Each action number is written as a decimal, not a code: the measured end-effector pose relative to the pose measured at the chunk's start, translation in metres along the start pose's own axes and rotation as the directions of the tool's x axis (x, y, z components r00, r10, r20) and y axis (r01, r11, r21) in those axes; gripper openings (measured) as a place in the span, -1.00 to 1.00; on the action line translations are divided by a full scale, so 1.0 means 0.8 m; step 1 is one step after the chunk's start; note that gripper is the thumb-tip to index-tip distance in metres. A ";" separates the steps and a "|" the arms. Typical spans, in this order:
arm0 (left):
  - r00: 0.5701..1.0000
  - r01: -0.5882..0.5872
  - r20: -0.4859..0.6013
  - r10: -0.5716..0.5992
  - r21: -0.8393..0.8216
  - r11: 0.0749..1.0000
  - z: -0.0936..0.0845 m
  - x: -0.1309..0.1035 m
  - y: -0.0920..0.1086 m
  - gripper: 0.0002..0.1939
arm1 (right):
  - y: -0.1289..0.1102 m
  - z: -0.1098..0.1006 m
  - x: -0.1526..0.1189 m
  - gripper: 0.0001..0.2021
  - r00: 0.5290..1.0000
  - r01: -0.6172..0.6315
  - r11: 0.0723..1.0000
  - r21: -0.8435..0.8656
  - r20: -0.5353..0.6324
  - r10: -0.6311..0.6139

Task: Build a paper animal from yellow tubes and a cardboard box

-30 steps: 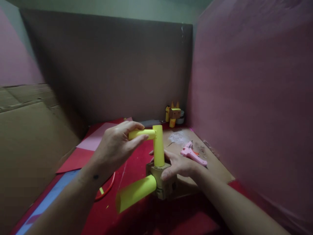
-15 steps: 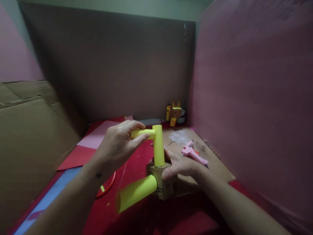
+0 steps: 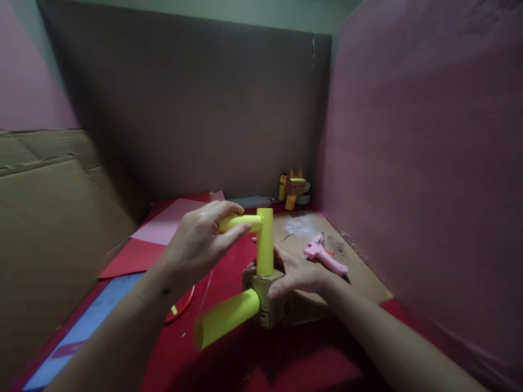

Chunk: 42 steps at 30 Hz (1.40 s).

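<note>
My left hand (image 3: 210, 226) is closed around a short yellow paper tube (image 3: 241, 222), whose right end meets the top of an upright yellow tube (image 3: 265, 245). That upright tube rises from a small cardboard box (image 3: 266, 313). My right hand (image 3: 292, 275) grips the box from the right, thumb on the near side and fingers partly hidden behind the upright tube. A wider yellow tube (image 3: 229, 318) sticks out of the box toward the lower left, its open end facing me.
On a cardboard sheet (image 3: 359, 291) to the right lies a pink glue gun (image 3: 324, 256). Farther back stands a yellow-and-brown animal figure (image 3: 295, 188). Pink paper (image 3: 159, 223) and a red ring (image 3: 188, 305) lie on the left. A pink wall (image 3: 425, 163) rises on the right.
Both hands keep their hold on the tube and the box. The box and the lower tube have risen very slightly; the whole view has shifted a little.
</note>
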State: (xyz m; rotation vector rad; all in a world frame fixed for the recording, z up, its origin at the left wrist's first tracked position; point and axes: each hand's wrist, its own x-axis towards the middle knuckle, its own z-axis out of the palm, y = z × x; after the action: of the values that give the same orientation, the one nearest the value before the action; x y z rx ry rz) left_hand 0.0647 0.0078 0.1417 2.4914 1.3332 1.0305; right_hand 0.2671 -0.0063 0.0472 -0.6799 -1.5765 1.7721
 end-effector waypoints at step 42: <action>0.906 0.187 0.381 -0.184 0.028 0.982 0.049 0.051 -0.047 -0.65 | 0.058 0.016 0.032 -0.62 0.958 0.049 0.843 0.536 -0.265 0.112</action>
State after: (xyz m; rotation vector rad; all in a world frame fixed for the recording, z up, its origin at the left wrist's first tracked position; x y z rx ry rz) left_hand 0.0791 0.0696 0.1173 2.3385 1.3948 0.4742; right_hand 0.2345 0.0027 0.0039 -0.6443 -0.8124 1.9179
